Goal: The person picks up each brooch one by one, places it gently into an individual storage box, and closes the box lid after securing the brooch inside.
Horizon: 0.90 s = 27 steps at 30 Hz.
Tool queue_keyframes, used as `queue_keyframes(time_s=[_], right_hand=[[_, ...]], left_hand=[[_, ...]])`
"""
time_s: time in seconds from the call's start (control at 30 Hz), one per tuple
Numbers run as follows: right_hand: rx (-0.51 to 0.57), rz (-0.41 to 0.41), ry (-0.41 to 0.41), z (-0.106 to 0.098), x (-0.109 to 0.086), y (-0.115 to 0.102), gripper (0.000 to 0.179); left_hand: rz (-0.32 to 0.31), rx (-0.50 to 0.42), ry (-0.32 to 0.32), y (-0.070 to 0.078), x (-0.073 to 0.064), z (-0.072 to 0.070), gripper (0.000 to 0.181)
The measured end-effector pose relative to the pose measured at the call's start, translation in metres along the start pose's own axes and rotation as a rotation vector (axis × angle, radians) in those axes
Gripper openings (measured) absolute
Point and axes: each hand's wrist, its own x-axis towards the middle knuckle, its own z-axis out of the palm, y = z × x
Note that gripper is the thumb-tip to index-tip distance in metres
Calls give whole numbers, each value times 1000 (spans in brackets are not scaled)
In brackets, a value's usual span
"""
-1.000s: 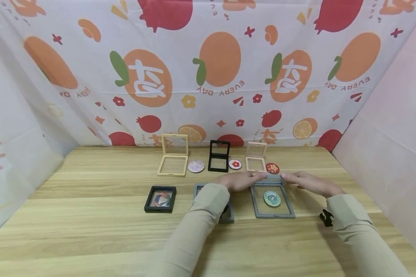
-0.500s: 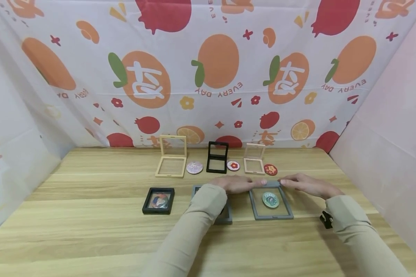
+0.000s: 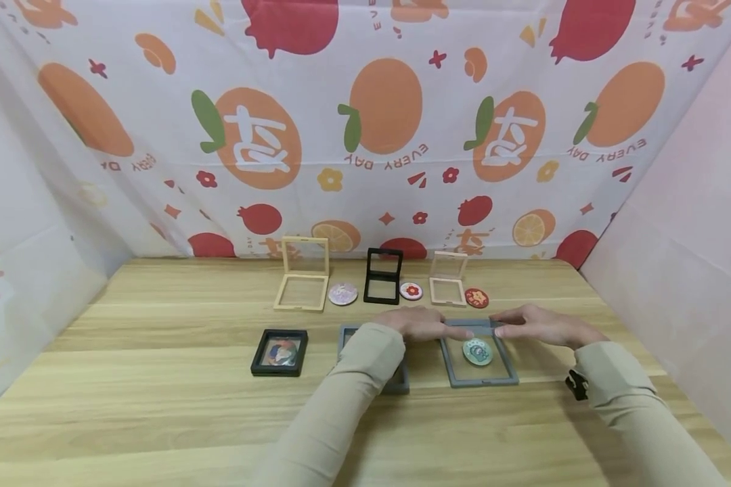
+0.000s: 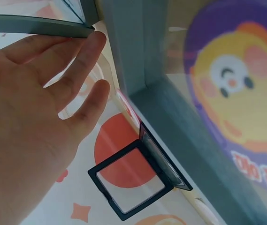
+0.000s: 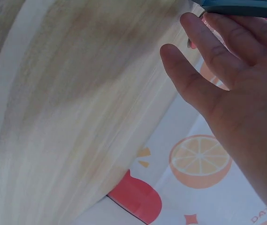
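In the head view, a grey floating display frame lies at the right with a round teal badge on its clear film. My left hand pinches the left side of its raised lid, and my right hand pinches the right side. The lid leans toward me over the base's far edge. In the left wrist view, my fingers lie against the lid's edge; the thumb is hidden. Likewise the right wrist view shows fingers against the lid, thumb out of sight.
Beneath my left forearm lies another grey frame with a purple badge. A closed black frame is at left. Behind stand opened yellow, black and pink frames, with purple, white and red badges beside them.
Both hands have moved slightly toward me with the lid, which has tipped farther down over its base. The badge and the other frames have stayed in place.
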Motion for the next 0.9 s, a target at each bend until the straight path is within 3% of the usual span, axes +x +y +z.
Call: queue_keyframes(time_s=[0.27, 0.47, 0.9], right_hand=[[-20, -14, -90, -4, 0, -6, 85], [-36, 28, -144, -5, 5, -10, 92], [-65, 60, -170, -7, 7, -18, 102]], left_hand=[[-7, -7, -29, 0, 1, 1, 84], [-17, 5, -29, 0, 0, 2, 87], [17, 82, -14, 1, 2, 2, 88]])
